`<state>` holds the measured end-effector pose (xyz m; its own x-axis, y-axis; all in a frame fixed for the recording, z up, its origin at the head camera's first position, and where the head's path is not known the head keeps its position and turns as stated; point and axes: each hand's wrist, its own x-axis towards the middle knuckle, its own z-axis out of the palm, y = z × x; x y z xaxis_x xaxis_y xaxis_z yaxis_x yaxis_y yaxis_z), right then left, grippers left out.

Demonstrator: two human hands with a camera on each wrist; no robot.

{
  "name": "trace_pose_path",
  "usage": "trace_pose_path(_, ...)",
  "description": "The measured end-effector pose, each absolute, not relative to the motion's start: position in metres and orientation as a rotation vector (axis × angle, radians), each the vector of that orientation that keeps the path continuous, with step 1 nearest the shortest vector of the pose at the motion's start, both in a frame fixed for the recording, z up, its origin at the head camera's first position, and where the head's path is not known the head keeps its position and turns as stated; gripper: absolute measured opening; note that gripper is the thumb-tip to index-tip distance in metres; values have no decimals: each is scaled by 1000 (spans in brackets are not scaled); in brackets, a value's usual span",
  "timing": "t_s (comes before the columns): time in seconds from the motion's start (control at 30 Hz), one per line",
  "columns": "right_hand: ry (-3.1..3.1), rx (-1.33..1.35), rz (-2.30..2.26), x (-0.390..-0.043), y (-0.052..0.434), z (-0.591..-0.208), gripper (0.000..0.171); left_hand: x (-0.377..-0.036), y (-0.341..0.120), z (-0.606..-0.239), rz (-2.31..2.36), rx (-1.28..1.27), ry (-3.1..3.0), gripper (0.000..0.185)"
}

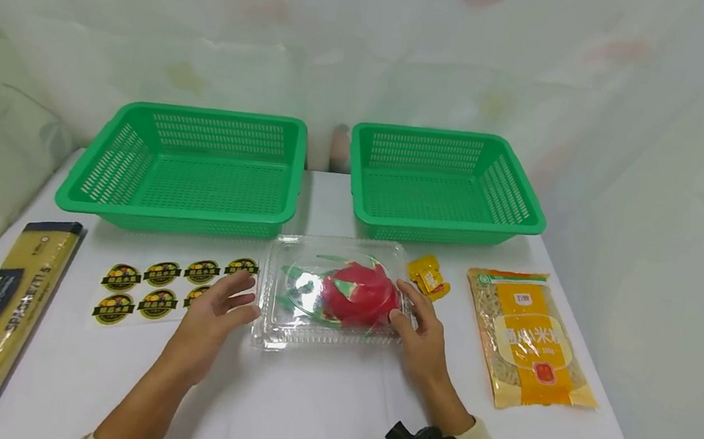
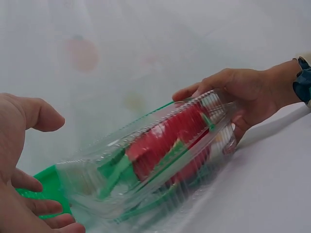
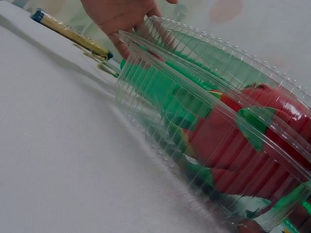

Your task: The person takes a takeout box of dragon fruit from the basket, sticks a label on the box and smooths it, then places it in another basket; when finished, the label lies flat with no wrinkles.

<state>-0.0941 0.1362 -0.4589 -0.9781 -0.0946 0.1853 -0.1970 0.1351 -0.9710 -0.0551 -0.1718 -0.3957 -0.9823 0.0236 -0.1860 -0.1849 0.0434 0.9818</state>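
Observation:
A clear plastic clamshell box (image 1: 303, 335) stands mid-table, with a red dragon fruit (image 1: 360, 295) with green scales inside, toward its right end. My right hand (image 1: 422, 344) grips the box's right end, its thumb near the front corner and its fingers along the side. In the left wrist view, that hand (image 2: 252, 92) wraps the ribbed end wall. At the box's left end my left hand (image 1: 214, 324) is held with thumb and fingers spread, holding nothing. The right wrist view shows the left hand (image 3: 121, 14) beyond the far end of the box.
Two green baskets (image 1: 175, 217) (image 1: 444, 228) stand along the back. Round stickers on a sheet (image 1: 157, 303) lie left of the box, with a spaghetti pack (image 1: 2, 314) farther left. Right of the box lie a small yellow packet (image 1: 428, 277) and a bag of noodles (image 1: 530, 339).

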Motion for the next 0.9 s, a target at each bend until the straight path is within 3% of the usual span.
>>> trace_pose_path(0.9,-2330,303,1957,-82,129,-426,42,-53,-209,-385,2368,180,2265,49)
